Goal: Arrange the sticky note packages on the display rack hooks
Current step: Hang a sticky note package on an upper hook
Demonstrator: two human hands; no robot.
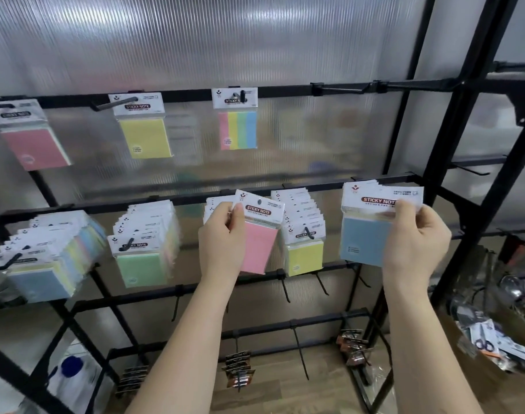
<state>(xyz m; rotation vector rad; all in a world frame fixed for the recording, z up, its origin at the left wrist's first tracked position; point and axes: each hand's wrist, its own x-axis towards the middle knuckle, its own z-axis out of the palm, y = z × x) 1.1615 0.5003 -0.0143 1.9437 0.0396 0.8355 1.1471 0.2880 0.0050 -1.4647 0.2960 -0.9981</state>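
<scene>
Left hand [222,234] pinches pink package [259,234]; right hand [416,237] grips blue stack [371,225].

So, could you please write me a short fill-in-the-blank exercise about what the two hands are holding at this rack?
1. The left hand holds a ____ sticky note package.
2. The right hand holds a stack whose front package is ____.
3. On the top bar, the striped package shows ____ colours.

Missing words: pink; blue; four
</scene>
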